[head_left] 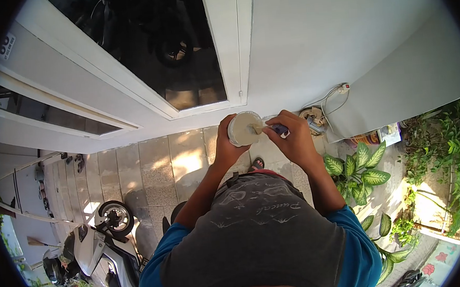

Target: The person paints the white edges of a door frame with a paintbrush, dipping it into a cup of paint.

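My left hand (224,144) is closed around the side of a small white tub (232,126), held in front of my waist. Pale cream paste (244,126) shows inside it, with the mouth tipped up towards me. In my right hand (299,137) is a putty knife with a dark blue handle (280,130). Its paste-smeared blade (257,127) reaches over the tub's right rim into the paste.
A white-framed glass door (235,63) and a pale wall (334,35) stand ahead. To the right are a coiled cable (331,96), cans and a leafy potted plant (357,169). A motorcycle (107,253) is parked at left on the tiled floor (154,170).
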`<state>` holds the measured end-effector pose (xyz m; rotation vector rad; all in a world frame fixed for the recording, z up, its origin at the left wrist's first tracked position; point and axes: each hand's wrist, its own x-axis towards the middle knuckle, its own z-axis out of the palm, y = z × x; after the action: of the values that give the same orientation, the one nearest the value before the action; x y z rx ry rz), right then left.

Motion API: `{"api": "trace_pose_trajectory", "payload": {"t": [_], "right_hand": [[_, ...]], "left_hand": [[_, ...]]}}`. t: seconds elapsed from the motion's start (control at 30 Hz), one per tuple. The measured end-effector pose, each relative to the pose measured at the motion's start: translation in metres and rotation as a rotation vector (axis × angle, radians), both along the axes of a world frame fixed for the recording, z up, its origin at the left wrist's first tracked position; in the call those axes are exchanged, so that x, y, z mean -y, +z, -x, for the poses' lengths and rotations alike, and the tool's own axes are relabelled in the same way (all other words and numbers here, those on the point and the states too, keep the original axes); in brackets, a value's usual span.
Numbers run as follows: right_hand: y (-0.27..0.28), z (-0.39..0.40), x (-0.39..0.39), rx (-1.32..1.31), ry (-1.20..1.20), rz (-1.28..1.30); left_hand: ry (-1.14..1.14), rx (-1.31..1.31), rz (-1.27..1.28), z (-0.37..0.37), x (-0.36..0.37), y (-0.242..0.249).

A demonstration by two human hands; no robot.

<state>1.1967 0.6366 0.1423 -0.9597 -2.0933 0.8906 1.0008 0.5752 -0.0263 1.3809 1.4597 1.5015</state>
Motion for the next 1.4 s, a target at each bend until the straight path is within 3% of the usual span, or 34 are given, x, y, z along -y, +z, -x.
{"api": "trace_pose_trajectory", "payload": {"t": [0.13, 0.33, 0.53, 0.8, 0.97, 1.2, 1.4], "right_hand": [[0.002, -0.01, -0.018, -0.009, -0.025, 0.072], [-0.021, -0.023, -0.031, -0.147, -0.164, 0.138], [-0.068, -0.028, -0.041, -0.586, -0.449, 0.567], [-0.104, 0.005, -0.037, -0.938, -0.592, 0.647], [-0.134, 0.036, -0.037, -1.275, -0.593, 0.929], [-0.215, 0.085, -0.046, -1.634, -0.668, 0.96], [-0.326, 0.147, -0.074, -1.734, -0.841, 0.97]], "left_hand": [[-0.005, -0.129, -0.01, -0.005, -0.021, 0.001], [-0.042, -0.079, -0.016, -0.014, -0.045, 0.001], [-0.123, -0.012, -0.022, -0.012, -0.077, -0.015], [-0.227, -0.05, -0.009, 0.02, -0.115, -0.024], [-0.352, -0.067, 0.001, 0.06, -0.13, -0.044], [-0.474, -0.122, 0.148, 0.141, -0.148, -0.094], [-0.504, -0.304, 0.152, 0.197, -0.146, -0.072]]}}
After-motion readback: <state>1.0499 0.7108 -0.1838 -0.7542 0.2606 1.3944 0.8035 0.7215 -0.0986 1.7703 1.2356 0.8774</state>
